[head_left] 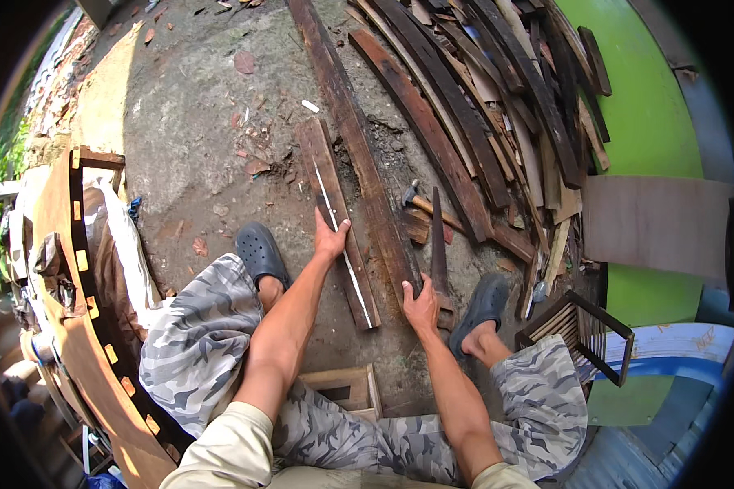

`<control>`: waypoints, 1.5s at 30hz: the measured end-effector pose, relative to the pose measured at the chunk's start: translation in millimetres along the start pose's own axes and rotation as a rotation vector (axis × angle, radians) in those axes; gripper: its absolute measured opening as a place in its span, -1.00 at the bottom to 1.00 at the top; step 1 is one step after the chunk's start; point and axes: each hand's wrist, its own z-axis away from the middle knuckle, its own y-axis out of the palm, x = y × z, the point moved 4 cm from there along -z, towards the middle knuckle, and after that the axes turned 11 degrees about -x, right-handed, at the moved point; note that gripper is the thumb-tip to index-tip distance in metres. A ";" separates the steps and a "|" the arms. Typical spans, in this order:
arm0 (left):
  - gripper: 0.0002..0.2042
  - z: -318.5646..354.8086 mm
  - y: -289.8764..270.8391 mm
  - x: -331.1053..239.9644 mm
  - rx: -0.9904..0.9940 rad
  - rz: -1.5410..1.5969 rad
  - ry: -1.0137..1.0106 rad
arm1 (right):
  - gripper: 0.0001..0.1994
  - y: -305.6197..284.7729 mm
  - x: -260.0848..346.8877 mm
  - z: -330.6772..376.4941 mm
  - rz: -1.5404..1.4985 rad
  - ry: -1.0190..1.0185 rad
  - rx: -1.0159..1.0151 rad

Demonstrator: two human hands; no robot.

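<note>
Head view: left hand (329, 238) lies flat, fingers spread, on a short plank (334, 220) on the ground between the feet, steadying it. Right hand (420, 306) is closed around a handsaw's (438, 244) handle, blade flat alongside a longer board (359, 147).

Under the left hand (330, 239) fingers: short plank (337, 224), dark weathered wood, rough and matt, w/ a pale strip along its length; just right of them, long board (359, 151), same dry, cracked wood. By the right hand (420, 306) fingertips: hand saw (439, 244), dull rusty-brown metal blade, no shine, wooden grip; beyond it, hammer (416, 200) w/ dark metal head and light wood shaft. Ground (196, 122) is rough grey concrete, gritty; plank pile (497, 106) mixed dark/pale raw wood; clogs (259, 253) matt dark plastic or rubber; trousers (204, 342) camo cloth.
</note>
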 end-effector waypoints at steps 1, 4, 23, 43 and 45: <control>0.00 -0.2 0.6 0.9 -0.021 0.002 0.010 | -0.41 -8.1 1.5 -7.3 0.004 -0.001 0.015; 0.03 -3.3 1.8 4.9 -0.089 -0.041 0.011 | -0.41 -29.0 15.5 -17.5 0.020 0.013 0.033; 0.15 -37.7 6.8 -87.8 -0.330 -0.533 -0.082 | -0.42 18.0 40.2 15.9 0.048 0.096 0.111; 0.02 -14.6 -45.3 -57.2 -0.340 -0.597 -0.021 | -0.36 63.6 33.9 33.1 -0.103 -0.017 0.298; -0.01 -17.8 -50.8 -48.4 -0.332 -0.519 -0.059 | -0.36 62.8 35.2 39.2 -0.125 -0.069 0.250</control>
